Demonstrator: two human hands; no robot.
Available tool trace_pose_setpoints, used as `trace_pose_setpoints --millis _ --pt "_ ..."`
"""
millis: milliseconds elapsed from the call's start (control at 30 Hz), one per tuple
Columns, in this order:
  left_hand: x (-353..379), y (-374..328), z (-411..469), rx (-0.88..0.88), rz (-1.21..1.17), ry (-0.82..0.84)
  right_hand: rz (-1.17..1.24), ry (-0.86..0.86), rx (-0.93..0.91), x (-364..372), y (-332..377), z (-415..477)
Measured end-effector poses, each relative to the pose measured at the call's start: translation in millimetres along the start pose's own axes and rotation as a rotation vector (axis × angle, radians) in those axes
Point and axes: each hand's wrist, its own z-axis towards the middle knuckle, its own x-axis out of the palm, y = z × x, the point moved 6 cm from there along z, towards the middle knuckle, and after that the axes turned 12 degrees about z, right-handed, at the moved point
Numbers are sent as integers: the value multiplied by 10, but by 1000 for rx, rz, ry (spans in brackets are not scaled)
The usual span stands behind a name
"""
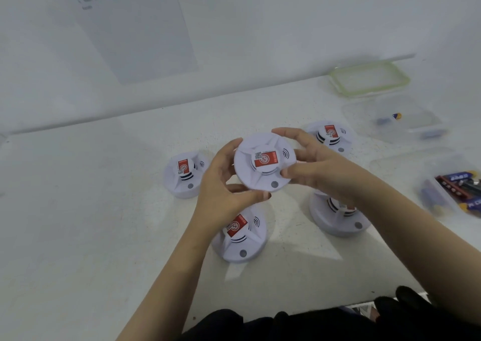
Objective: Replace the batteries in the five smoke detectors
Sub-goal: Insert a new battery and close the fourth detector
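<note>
I hold a round white smoke detector (263,170) with a red label above the white table (78,210). My left hand (223,187) grips its left and lower rim; my right hand (320,168) grips its right rim. Other white detectors rest on the table: one at the left (184,175), one near me (240,239), one behind at the right (331,135), and one (335,218) partly hidden under my right forearm. A clear box at the right edge (442,184) holds several batteries (458,184).
A second clear box (395,121) at the back right holds a blue and yellow battery (395,116). Its green-rimmed lid (369,78) lies behind it by the wall. A printed sheet (130,22) hangs on the wall. My dark clothing fills the bottom edge.
</note>
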Motion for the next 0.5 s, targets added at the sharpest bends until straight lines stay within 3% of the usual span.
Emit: trace_pose_setpoints --millis 167,367,500 --pt "-81 10 246 23 225 -19 -255 -68 -36 -91 178 156" --pt "-57 153 600 71 660 30 -423 -121 15 -263 58 405" --pt "12 322 722 63 762 94 -555 -174 11 -311 -38 485"
